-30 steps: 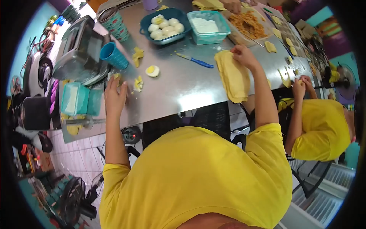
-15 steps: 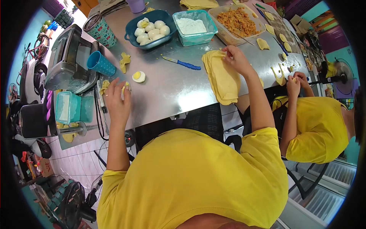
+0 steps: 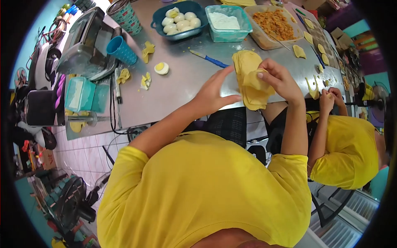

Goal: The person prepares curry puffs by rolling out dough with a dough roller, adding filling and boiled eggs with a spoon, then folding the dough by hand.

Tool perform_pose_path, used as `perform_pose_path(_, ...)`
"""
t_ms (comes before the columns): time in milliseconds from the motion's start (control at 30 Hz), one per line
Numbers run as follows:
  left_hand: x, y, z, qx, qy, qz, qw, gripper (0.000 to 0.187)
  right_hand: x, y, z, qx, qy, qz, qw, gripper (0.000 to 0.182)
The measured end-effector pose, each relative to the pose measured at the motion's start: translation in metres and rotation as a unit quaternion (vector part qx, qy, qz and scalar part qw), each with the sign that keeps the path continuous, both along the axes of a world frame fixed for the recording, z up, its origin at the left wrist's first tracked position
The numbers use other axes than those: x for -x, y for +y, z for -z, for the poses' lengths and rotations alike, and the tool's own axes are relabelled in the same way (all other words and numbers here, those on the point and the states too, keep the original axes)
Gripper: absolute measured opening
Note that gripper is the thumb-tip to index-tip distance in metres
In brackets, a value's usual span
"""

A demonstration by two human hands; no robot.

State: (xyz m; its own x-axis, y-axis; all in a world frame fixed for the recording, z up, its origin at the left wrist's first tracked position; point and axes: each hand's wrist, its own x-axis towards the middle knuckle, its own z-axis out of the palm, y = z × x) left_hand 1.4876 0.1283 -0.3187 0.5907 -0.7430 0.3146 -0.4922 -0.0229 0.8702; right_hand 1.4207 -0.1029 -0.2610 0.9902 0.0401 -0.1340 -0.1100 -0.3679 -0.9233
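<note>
A stack of flat yellow dough sheets (image 3: pixel 245 63) lies near the front edge of the metal table. My right hand (image 3: pixel 282 79) pinches the top dough sheet (image 3: pixel 254 82), which is peeled up and folded over the stack. Just left of the stack is my left hand (image 3: pixel 213 96), thumb and fingers spread, holding nothing. Behind it rests a small knife (image 3: pixel 213 60) with a blue handle, its tip partly smeared yellow. A cut egg half (image 3: pixel 161 68) sits farther left, with crumbled egg pieces (image 3: pixel 145 81) beside it.
At the back stand a blue bowl (image 3: pixel 158 27) of peeled eggs, a teal tub (image 3: pixel 229 37) of white powder and a container (image 3: pixel 264 42) of orange filling. A dough-roller machine (image 3: pixel 84 53) and blue cup (image 3: pixel 122 49) are left. A co-worker's hands (image 3: pixel 331 98) work at right.
My left hand has left the egg pieces, which now lie on the table, and moved right to the dough stack. My right hand has peeled the top sheet up. The view has shifted slightly.
</note>
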Motion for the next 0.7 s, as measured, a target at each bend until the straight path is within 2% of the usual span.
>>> perform_pose_path(33, 0.0, -0.007, -0.006, -0.001, 0.003, -0.004, 1.0, 0.068, 0.005, 0.011, -0.012, -0.057, -0.016, -0.016, 0.998, 0.014)
perform_pose_path(67, -0.001, -0.014, -0.01, 0.001, 0.05, 0.038, 0.998, 0.063, 0.007, 0.018, -0.023, -0.112, -0.033, -0.03, 0.993, 0.014)
perform_pose_path(100, -0.002, -0.017, -0.016, 0.006, 0.094, 0.082, 0.992, 0.059, 0.008, 0.022, -0.031, -0.119, -0.022, -0.036, 0.992, 0.014)
perform_pose_path(133, -0.001, -0.016, -0.024, 0.007, 0.093, 0.083, 0.992, 0.059, 0.007, 0.026, -0.036, -0.117, -0.023, -0.035, 0.992, 0.014)
perform_pose_path(167, 0.0, -0.014, -0.032, 0.056, 0.253, 0.134, 0.956, 0.048, 0.004, 0.032, -0.04, -0.111, -0.059, -0.033, 0.992, 0.014)
perform_pose_path(200, -0.001, -0.011, -0.038, 0.102, 0.406, 0.179, 0.89, 0.037, 0.0, 0.039, -0.043, -0.106, -0.094, -0.032, 0.989, 0.013)
perform_pose_path(233, -0.005, -0.006, -0.043, 0.103, 0.404, 0.177, 0.892, 0.037, -0.006, 0.045, -0.045, -0.106, -0.096, -0.035, 0.989, 0.013)
perform_pose_path(300, -0.019, 0.009, -0.048, 0.119, 0.346, 0.086, 0.927, 0.025, -0.023, 0.058, -0.044, -0.094, -0.156, -0.004, 0.983, 0.012)
perform_pose_path(333, -0.029, 0.017, -0.049, 0.118, 0.346, 0.081, 0.927, 0.025, -0.034, 0.065, -0.042, -0.097, -0.156, -0.008, 0.983, 0.012)
perform_pose_path(400, -0.051, 0.032, -0.049, 0.084, 0.246, 0.015, 0.966, 0.023, -0.058, 0.077, -0.034, -0.07, -0.187, 0.025, 0.979, 0.012)
perform_pose_path(533, -0.071, 0.061, -0.048, 0.114, 0.151, -0.077, 0.979, 0.022, -0.074, 0.099, -0.015, -0.052, -0.243, 0.033, 0.968, 0.013)
perform_pose_path(600, -0.07, 0.082, -0.035, -0.003, -0.017, -0.102, 0.995, 0.022, -0.067, 0.11, -0.002, 0.044, -0.257, 0.009, 0.965, 0.012)
perform_pose_path(633, -0.068, 0.093, -0.022, -0.007, -0.015, -0.109, 0.994, 0.022, -0.062, 0.115, 0.017, 0.094, -0.274, -0.008, 0.957, 0.011)
perform_pose_path(700, -0.063, 0.114, 0.013, -0.085, -0.267, -0.124, 0.952, 0.042, -0.046, 0.125, 0.071, 0.234, -0.295, -0.082, 0.923, 0.014)
